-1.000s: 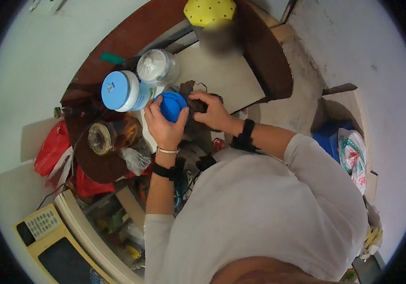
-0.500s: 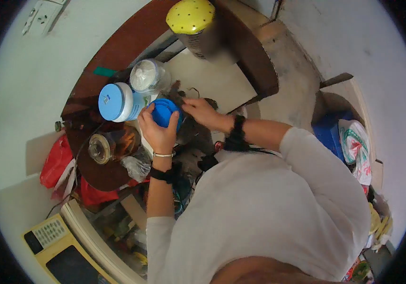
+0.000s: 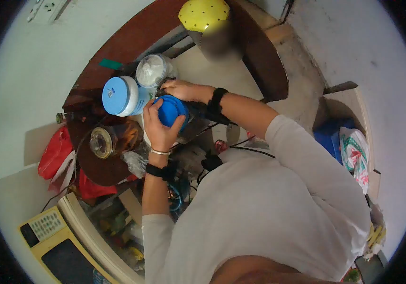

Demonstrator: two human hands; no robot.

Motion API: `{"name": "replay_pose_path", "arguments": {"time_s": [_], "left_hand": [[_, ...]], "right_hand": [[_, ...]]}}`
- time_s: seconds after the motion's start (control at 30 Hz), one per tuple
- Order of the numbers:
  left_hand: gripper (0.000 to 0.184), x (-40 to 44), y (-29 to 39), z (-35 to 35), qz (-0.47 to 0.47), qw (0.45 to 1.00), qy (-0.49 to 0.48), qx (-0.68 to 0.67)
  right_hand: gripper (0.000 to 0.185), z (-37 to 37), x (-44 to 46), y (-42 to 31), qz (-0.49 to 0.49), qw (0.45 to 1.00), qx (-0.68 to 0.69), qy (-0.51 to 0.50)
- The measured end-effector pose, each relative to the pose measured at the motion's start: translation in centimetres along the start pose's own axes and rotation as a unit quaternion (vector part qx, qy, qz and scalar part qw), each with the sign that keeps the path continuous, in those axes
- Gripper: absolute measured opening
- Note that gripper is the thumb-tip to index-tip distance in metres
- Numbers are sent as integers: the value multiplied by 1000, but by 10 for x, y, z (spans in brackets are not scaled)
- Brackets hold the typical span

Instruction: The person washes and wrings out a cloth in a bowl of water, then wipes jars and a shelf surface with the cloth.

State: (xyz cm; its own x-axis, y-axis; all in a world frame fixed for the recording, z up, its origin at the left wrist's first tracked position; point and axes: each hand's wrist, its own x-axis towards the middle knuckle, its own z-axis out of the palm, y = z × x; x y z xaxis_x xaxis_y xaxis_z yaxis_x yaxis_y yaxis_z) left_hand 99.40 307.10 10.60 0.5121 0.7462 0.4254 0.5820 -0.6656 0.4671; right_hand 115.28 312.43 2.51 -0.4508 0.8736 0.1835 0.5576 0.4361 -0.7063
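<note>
My left hand (image 3: 161, 128) is wrapped round a blue round lid or container (image 3: 170, 111), thumb on the near side and fingers on the far side. Just beyond it, my right hand (image 3: 179, 89) has its fingers bent down over something dark that I cannot make out. The blue-lidded white jar (image 3: 117, 96) stands to the left of both hands. Behind them is a clear jar (image 3: 151, 70) with a whitish lid. A glass jar with brown contents (image 3: 102, 142) lies or stands at the lower left; its base is partly hidden.
The brown curved table (image 3: 89, 165) carries a green object (image 3: 111, 63) and a crumpled clear bag (image 3: 135, 163). At the far end is a yellow dotted cover (image 3: 204, 14). Red bags (image 3: 55, 151) hang at the left, above a yellow microwave (image 3: 65, 241). Black cables run near my body.
My right hand has moved left, from the right side of the blue object to its far side. My left hand keeps its hold. The view has shifted slightly.
</note>
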Motion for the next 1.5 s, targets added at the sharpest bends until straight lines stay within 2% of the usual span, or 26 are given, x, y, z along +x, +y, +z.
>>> {"name": "replay_pose_path", "arguments": {"time_s": [0.03, 0.07, 0.1, 0.13, 0.17, 0.2, 0.23, 0.3, 0.33, 0.47, 0.57, 0.63, 0.67, 0.73, 0.77, 0.83, 0.9, 0.97, 1.1, 1.2, 1.27, 1.3, 1.37, 1.4, 1.43, 1.5], "left_hand": [[63, 2, -5, -4, 27, 999, -25, -4], [65, 3, -9, -8, 54, 997, -49, -9], [65, 5, -11, -10, 52, 998, -46, -10], [68, 7, -12, -11, 38, 997, -57, -29], [72, 7, -12, -13, 23, 996, -69, -49], [75, 8, -10, -17, 50, 998, -46, 15], [75, 4, -6, -17, 50, 998, -43, 14], [79, -5, 10, -13, -76, 994, -60, 48], [82, -8, 18, -8, -76, 992, -35, 93], [83, -7, 26, -4, -116, 987, -28, 109], [85, -7, 19, -5, -107, 990, -33, 90], [85, -6, 18, -7, -91, 990, -45, 94], [85, -5, 19, -8, -88, 990, -47, 96], [82, -4, 19, -9, -72, 992, -42, 96], [82, -4, 17, -8, -69, 992, -43, 96], [80, -5, 11, -8, -46, 994, -32, 91], [79, -6, 12, -9, -50, 995, -33, 84], [79, -5, 11, -8, -56, 995, -34, 78], [83, -6, 8, -6, -59, 996, -31, 55], [80, -4, 12, -8, -51, 995, -37, 74], [78, -4, 14, -9, -45, 994, -43, 89], [78, -5, 13, -9, -48, 994, -45, 84], [78, -2, 13, -10, -43, 995, -43, 80], [79, -2, 14, -11, -36, 996, -45, 72], [79, -3, 14, -12, -31, 996, -48, 64], [81, -1, 7, -17, -29, 996, -61, 53]], "right_hand": [[34, 1, -6, -5, -1, 1000, -1, -1], [34, 7, -21, -13, 39, 980, 166, 99], [35, 10, -37, -24, 77, 922, 326, 194], [39, 8, -53, -36, 66, 905, 347, 236], [39, 12, -61, -42, 67, 907, 346, 232], [39, 15, -68, -46, 66, 915, 301, 260], [40, 16, -71, -48, 63, 920, 255, 289], [39, 22, -73, -46, 61, 916, 277, 285], [39, 24, -73, -47, 63, 909, 303, 278], [34, 7, -61, -33, 71, 922, 278, 259], [28, -8, -32, -17, 38, 931, 307, 192], [22, -16, -17, -19, 111, 940, 293, 132], [22, -18, -11, -21, 110, 939, 295, 136], [20, -32, -5, -37, 230, 929, 277, 86], [20, -26, -7, -34, 230, 928, 278, 89], [22, -4, -11, -26, 187, 923, 276, 192], [27, 13, -34, -25, 154, 912, 333, 182], [29, 30, -53, -35, 73, 891, 312, 323], [28, 36, -73, -52, 69, 872, 360, 324], [25, 26, -52, -36, 69, 884, 289, 361], [28, 8, -29, -20, 103, 930, 295, 192], [28, 4, -22, -15, 102, 928, 299, 196], [29, -7, -8, -4, 147, 961, 225, 72], [32, -7, -8, -6, 153, 929, 327, 81], [32, -8, -12, -6, 150, 930, 325, 83], [31, -7, -35, -13, 164, 891, 404, 126]]}}
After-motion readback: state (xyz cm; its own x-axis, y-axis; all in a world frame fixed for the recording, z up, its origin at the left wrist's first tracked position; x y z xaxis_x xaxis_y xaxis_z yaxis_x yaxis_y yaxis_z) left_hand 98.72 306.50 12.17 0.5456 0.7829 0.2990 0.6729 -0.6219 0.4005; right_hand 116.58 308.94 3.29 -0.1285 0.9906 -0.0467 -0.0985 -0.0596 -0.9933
